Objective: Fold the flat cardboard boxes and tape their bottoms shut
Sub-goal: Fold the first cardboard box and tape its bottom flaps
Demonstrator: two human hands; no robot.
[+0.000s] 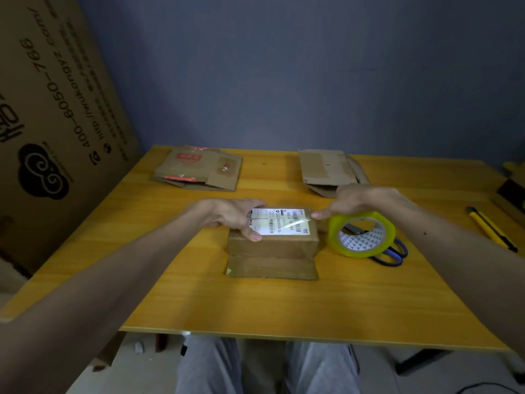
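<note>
A small brown cardboard box [272, 245] stands folded in the middle of the yellow table [255, 302], a white shipping label on its upper face and a loose flap lying toward me. My left hand [230, 217] presses on the box's left top edge, thumb on the label. My right hand [360, 200] holds a roll of clear yellowish tape [362, 234] just right of the box. A strip of tape stretches from the roll across the label, pinned by my right forefinger.
Two flat cardboard boxes lie at the far side, one at the left [199, 170] and one at the right [329, 172]. Blue-handled scissors [389, 251] lie under the tape roll. A yellow utility knife [491, 228] lies at the right edge. A large printed carton [56, 109] leans at the left.
</note>
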